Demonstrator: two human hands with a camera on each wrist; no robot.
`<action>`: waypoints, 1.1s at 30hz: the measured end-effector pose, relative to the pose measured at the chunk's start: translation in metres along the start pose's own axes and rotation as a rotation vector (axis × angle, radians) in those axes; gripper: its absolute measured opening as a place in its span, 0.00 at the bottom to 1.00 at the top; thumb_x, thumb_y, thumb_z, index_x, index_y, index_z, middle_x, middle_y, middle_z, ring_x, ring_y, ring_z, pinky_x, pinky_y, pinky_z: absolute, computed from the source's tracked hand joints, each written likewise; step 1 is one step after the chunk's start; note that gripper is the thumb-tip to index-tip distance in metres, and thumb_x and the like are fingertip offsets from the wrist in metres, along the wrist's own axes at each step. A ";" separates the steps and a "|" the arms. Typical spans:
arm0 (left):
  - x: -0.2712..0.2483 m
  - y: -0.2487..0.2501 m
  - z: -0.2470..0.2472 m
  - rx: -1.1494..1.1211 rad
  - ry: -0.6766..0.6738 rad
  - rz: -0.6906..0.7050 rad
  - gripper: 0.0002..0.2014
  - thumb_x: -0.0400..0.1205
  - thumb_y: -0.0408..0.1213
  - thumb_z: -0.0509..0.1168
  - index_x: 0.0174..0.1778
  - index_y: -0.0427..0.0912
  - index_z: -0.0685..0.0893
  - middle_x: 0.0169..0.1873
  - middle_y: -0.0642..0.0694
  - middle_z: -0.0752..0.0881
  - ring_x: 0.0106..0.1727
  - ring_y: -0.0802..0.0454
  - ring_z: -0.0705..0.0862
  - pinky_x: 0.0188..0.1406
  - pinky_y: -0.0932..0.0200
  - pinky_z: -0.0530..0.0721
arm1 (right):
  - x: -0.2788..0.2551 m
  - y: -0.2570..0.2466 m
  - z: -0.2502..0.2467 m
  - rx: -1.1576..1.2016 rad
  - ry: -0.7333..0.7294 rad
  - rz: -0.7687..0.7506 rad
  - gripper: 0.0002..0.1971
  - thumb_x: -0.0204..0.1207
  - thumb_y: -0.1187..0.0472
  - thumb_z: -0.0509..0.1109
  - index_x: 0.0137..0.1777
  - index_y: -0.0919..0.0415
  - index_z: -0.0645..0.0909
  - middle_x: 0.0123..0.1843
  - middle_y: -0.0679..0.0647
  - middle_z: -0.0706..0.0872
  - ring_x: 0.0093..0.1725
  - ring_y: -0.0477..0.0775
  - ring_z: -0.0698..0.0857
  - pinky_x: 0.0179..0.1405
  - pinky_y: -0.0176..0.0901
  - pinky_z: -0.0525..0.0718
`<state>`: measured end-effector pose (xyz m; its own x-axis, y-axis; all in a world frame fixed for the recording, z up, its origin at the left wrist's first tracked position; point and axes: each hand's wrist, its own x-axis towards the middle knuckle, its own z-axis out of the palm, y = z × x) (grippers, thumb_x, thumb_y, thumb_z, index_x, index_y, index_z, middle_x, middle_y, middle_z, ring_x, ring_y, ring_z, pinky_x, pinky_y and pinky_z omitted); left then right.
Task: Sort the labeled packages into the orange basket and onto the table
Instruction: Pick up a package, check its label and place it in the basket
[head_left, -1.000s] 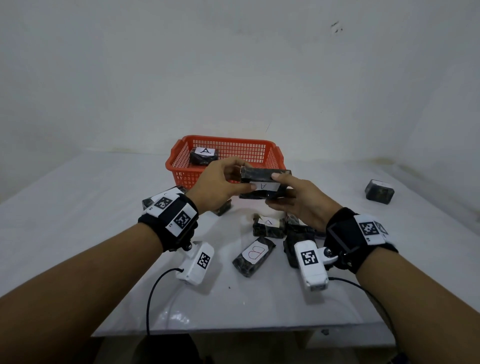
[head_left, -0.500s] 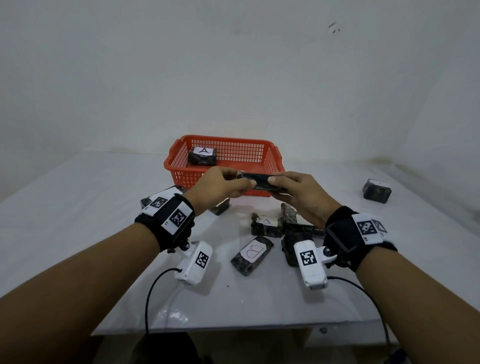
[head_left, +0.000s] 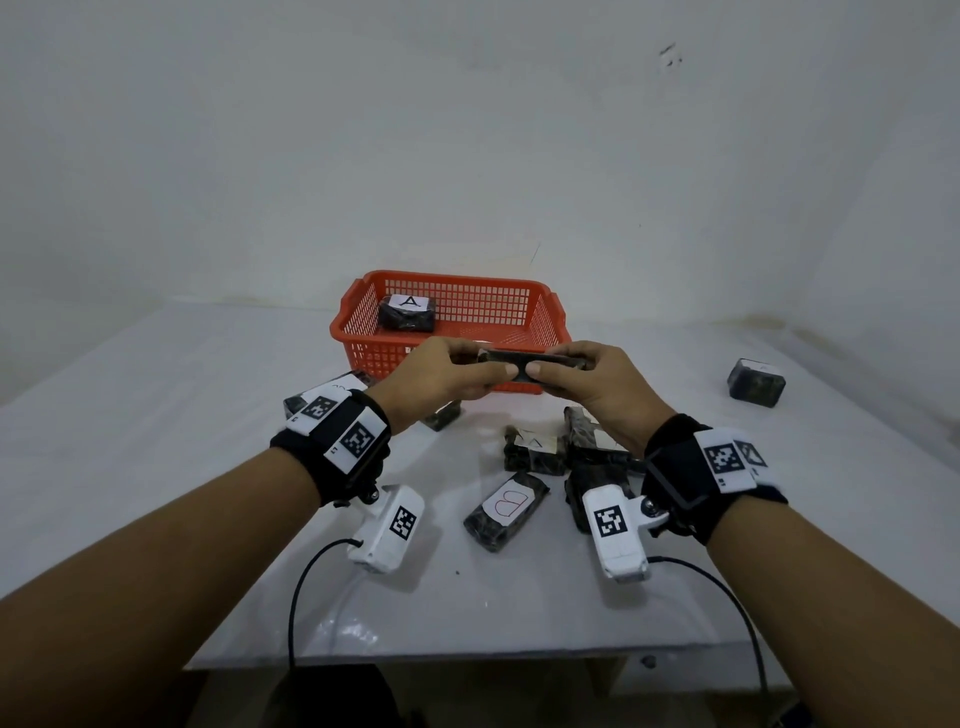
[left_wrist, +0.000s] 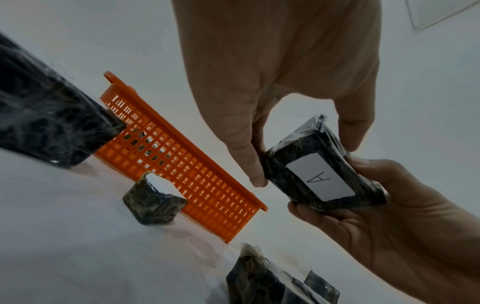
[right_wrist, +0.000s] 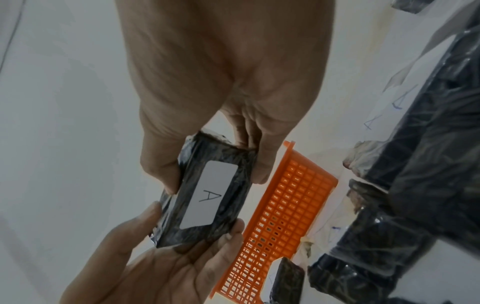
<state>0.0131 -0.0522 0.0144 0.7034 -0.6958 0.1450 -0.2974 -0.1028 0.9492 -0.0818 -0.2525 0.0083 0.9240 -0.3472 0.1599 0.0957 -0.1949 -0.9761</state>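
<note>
Both my hands hold one dark wrapped package (head_left: 519, 357) level in the air, just in front of the orange basket (head_left: 519, 306). My left hand (head_left: 485, 371) pinches its left end and my right hand (head_left: 558, 370) grips its right end. Its white label, marked A, faces down and shows in the left wrist view (left_wrist: 322, 176) and the right wrist view (right_wrist: 207, 197). Another package marked A (head_left: 406, 314) lies inside the basket at its left.
On the white table (head_left: 156, 441) below my hands lie a package marked B (head_left: 506, 512), one marked A (head_left: 535, 449) and a dark heap (head_left: 597, 457). Others sit behind my left wrist (head_left: 298, 402) and at the far right (head_left: 756, 382).
The held package has turned from label-toward-me to flat with the label underneath. Both hands have lifted it slightly toward the basket.
</note>
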 end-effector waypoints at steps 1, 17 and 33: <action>0.000 0.000 0.000 0.011 0.003 0.001 0.14 0.83 0.39 0.75 0.63 0.38 0.90 0.58 0.35 0.92 0.61 0.38 0.91 0.67 0.45 0.89 | 0.000 0.001 0.000 0.012 -0.007 0.003 0.23 0.69 0.59 0.87 0.60 0.68 0.87 0.59 0.67 0.91 0.60 0.64 0.92 0.68 0.56 0.89; 0.002 -0.003 -0.009 -0.002 0.036 -0.008 0.16 0.82 0.38 0.76 0.65 0.38 0.88 0.61 0.35 0.91 0.65 0.38 0.90 0.67 0.49 0.89 | -0.006 -0.003 -0.003 0.119 -0.136 0.041 0.16 0.83 0.70 0.70 0.70 0.72 0.80 0.65 0.65 0.87 0.62 0.56 0.89 0.65 0.43 0.88; -0.003 -0.001 -0.011 0.013 0.002 -0.006 0.28 0.76 0.47 0.80 0.71 0.43 0.84 0.60 0.48 0.92 0.63 0.51 0.91 0.64 0.56 0.90 | -0.008 -0.003 -0.003 -0.102 -0.063 -0.085 0.28 0.68 0.57 0.86 0.67 0.62 0.84 0.64 0.58 0.91 0.64 0.56 0.90 0.71 0.53 0.86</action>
<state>0.0183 -0.0429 0.0162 0.7065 -0.6938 0.1396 -0.3013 -0.1164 0.9464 -0.0904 -0.2523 0.0102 0.9361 -0.2676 0.2285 0.1392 -0.3147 -0.9389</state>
